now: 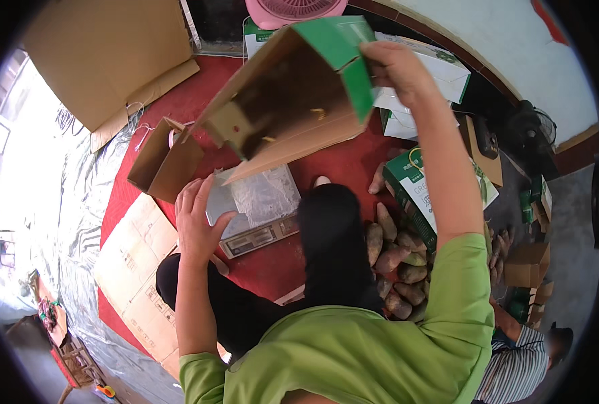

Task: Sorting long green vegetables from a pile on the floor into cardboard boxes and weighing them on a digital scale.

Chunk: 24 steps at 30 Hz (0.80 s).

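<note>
My right hand (399, 71) is raised at the upper right, its fingers closed on the green flap of a cardboard box (306, 145). The box hangs tilted with its mouth toward me, showing a brown inside with small yellow bits of cord. My left hand (195, 219) has its fingers and thumb apart, beside the left edge of a metal-topped weighing scale (265, 198). Part of the scale lies behind the box's lower edge. A small open brown carton (167, 161) stands just beyond my left hand.
Brownish tubers (397, 262) lie piled to the right of my leg, beside a green and white box (414, 192). Flattened cardboard (138, 269) lies at left. White boxes (427, 67) and a pink fan (292, 10) stand at the back. Another person (521, 363) is at lower right.
</note>
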{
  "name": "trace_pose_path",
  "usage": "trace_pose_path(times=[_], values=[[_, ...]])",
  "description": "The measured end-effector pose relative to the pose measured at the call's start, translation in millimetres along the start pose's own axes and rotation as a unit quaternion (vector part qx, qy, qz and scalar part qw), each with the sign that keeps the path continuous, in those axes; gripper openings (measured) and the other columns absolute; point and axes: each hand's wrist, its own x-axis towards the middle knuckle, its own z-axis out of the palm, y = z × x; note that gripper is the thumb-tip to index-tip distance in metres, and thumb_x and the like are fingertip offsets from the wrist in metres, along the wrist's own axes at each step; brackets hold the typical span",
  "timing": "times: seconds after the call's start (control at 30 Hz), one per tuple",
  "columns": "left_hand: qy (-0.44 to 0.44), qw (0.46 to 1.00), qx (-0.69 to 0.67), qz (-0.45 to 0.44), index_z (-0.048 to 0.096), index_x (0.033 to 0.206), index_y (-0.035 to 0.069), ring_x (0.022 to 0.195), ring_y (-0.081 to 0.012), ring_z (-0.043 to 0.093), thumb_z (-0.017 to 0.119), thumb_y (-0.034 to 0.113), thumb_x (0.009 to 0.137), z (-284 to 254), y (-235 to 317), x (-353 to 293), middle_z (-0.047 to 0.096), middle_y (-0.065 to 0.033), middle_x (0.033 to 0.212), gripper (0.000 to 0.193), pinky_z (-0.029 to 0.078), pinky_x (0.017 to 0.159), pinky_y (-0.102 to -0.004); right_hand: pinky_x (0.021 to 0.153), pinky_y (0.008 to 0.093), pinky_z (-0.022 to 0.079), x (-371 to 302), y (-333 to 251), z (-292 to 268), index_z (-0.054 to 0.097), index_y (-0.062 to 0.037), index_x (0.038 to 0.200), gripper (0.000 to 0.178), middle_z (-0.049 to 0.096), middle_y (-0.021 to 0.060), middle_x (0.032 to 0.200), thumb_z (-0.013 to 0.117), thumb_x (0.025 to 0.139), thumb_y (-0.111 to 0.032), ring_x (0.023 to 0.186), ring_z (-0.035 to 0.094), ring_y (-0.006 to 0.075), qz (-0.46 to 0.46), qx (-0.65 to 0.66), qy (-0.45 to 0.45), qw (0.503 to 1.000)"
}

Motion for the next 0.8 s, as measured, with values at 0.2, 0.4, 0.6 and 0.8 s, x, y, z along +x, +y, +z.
trace_pose_path(times=[0.2, 0.4, 0.6, 0.8], values=[[-0.066, 0.993, 0.1, 0.004, 0.063, 0.112, 0.009, 0.101, -0.0283, 0.056, 0.07, 0.009, 0.07, -7, -16, -8, 0.062, -0.0071, 0.1, 0.042, 0.04, 0.097, -0.043, 0.052, 0.0232, 0.032, -1, 32, 67, 0.063, -0.0107, 0.082, 0.015, 0.046, -0.0073, 0.064, 0.06, 0.09, -0.023, 0.053, 0.038, 0.0065, 0.092, 0.135, -0.09, 0.982], [-0.014, 0.995, 0.101, 0.014, 0.068, 0.087, 0.008, 0.079, -0.0229, 0.057, 0.064, 0.002, 0.07, -20, -13, -21, 0.056, -0.0041, 0.078, 0.02, 0.043, 0.085, -0.0367, 0.045, 0.0248, 0.031, 3, 119, 89, 0.064, -0.0068, 0.086, 0.019, 0.06, -0.0004, 0.071, 0.057, 0.091, -0.023, 0.052, 0.046, 0.0077, 0.242, 0.207, -0.142, 0.937], [-0.086, 0.983, 0.157, 0.042, 0.067, 0.085, 0.009, 0.079, -0.0244, 0.057, 0.061, 0.006, 0.073, -11, -8, -19, 0.055, -0.0049, 0.077, 0.014, 0.043, 0.08, -0.0369, 0.044, 0.0338, 0.039, 8, 196, 105, 0.066, -0.008, 0.076, 0.016, 0.062, 0.0084, 0.067, 0.058, 0.087, -0.017, 0.05, 0.054, 0.0174, 0.243, -0.158, -0.154, 0.944], [-0.172, 0.967, 0.185, 0.024, 0.065, 0.088, 0.009, 0.081, -0.0288, 0.057, 0.063, 0.01, 0.079, 7, -5, -23, 0.056, -0.0076, 0.082, 0.01, 0.044, 0.076, -0.039, 0.076, 0.0437, 0.05, 2, 193, 85, 0.069, 0.0048, 0.081, 0.032, 0.064, 0.0286, 0.085, 0.06, 0.075, -0.025, 0.086, 0.064, 0.0405, -0.015, -0.4, -0.144, 0.905]])
